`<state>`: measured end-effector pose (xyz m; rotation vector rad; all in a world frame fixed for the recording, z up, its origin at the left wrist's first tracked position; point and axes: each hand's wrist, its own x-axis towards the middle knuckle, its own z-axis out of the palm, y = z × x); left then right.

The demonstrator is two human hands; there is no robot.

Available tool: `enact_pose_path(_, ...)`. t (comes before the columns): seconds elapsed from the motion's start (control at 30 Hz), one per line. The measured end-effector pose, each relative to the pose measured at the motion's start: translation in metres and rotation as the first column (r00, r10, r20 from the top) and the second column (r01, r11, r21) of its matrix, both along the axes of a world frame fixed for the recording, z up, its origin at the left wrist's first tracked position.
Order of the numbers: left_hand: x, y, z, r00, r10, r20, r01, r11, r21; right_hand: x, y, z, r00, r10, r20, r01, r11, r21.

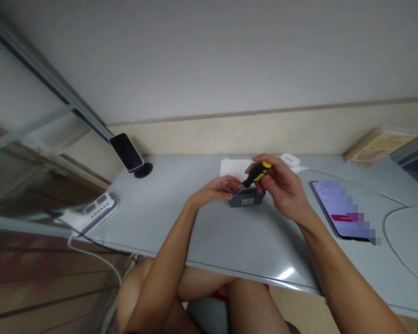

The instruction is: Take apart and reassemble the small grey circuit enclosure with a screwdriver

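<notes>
A small dark grey box (238, 202) with vent slots and a pale label stands on the grey table in front of me. My left hand (221, 189) grips its left end, thumb in front and fingers behind. In my right hand (280, 183) is a black and yellow screwdriver (257, 174), held by the handle and slanting down to the left. Its lower end meets the top edge of the box; the tip itself is too small to make out. Behind the box lies a white sheet of paper (231, 167), partly covered by my hands.
On the right lies a large phone (344, 213) with a lit screen, near a white cable (386, 227) and a white charger (290, 160). A box (378, 146) stands at the back right. Leftward are a phone on a stand (127, 152) and a white power strip (94, 213).
</notes>
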<state>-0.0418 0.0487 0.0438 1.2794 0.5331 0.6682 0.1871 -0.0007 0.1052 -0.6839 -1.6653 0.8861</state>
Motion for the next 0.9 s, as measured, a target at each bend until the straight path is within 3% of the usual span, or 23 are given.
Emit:
enact_pose_path(0.4, 0.001, 0.007, -0.016, 1.0, 0.003, 0.011, -0.004, 0.998, 0.059, -0.017, -0.009, 0.007, 0.999, 0.049, 0.004, -0.05, 0.998, 0.045)
enact_pose_path(0.53, 0.002, 0.001, -0.004, 0.999, 0.032, -0.041, -0.03, 0.998, 0.049, -0.017, 0.006, -0.003, 0.972, -0.208, -0.112, 0.209, 0.978, -0.005)
enact_pose_path(0.63, 0.003, -0.002, 0.004, 0.997, 0.048, -0.061, -0.044, 0.997, 0.069, -0.009, 0.027, -0.018, 0.882, -0.422, -0.21, 0.397, 0.905, -0.152)
enact_pose_path(0.77, 0.008, -0.002, 0.005, 0.991, 0.093, -0.093, -0.08, 0.988, 0.133, 0.004, 0.051, -0.041, 0.72, -0.642, -0.264, 0.458, 0.725, -0.514)
enact_pose_path(0.9, 0.024, -0.01, 0.0, 0.969, 0.21, -0.131, -0.173, 0.952, 0.252, 0.013, 0.062, -0.055, 0.621, -0.762, -0.181, 0.512, 0.57, -0.642)
